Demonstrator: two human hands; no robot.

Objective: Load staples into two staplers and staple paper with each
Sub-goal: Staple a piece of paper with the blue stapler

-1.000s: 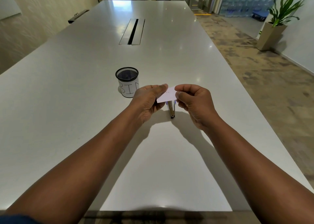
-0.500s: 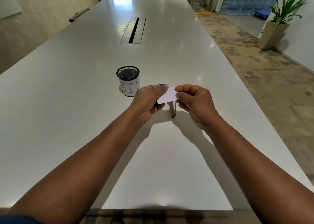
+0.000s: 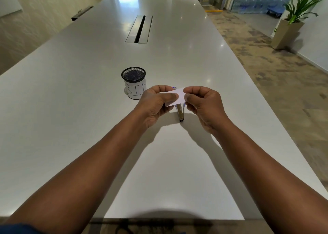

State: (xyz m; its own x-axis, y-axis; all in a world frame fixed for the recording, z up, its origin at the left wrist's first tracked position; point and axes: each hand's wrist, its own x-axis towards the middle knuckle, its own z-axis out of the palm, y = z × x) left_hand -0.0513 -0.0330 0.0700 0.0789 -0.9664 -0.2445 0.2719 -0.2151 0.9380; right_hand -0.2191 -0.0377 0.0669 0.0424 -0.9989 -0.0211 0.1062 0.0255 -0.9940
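Between the two hands, just right of the mesh cup (image 3: 133, 77), a small white paper slip (image 3: 174, 96) is held above the table (image 3: 71, 109), its long axis running left to right. The left hand (image 3: 156, 104) pinches its left end with the thumb on top; the right hand (image 3: 204, 105) pinches its right end. Below the slip lies a stapler (image 3: 180, 113), its long axis pointing away from the person. Compared with half a second ago, the left thumb now lies further across the slip.
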